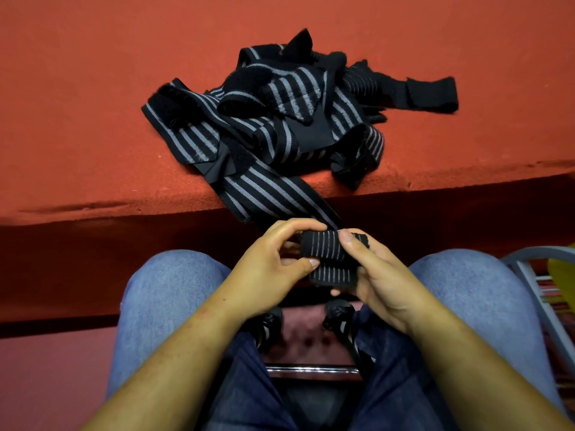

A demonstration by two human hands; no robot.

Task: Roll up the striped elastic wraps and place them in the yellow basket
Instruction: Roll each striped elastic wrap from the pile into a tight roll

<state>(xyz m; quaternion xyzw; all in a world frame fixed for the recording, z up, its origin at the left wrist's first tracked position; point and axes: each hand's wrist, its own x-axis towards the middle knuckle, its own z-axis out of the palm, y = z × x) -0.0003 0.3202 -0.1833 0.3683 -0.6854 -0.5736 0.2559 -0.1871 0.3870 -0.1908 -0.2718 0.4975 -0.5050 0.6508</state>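
Both hands pinch the roll (323, 245) at lower centre, above the knees (174, 284): the left hand (273, 265) curls fingers over its top with the thumb under, and the right hand (373, 275) presses its thumb on top with fingers beneath. The wrap (267, 194) runs from the roll up over the table (93, 104) edge to the pile (280, 113) at upper centre. Likely risks: stretch in the elastic could spring the roll loose if either pinch eases, uneven tension could wind it askew, and a hard tug could drag the tangled pile off the edge. The table is covered in red felt-like cloth, the room dim; a yellow patch (561, 269) at the right edge, behind a grey frame (535, 306), may be the basket, I cannot tell
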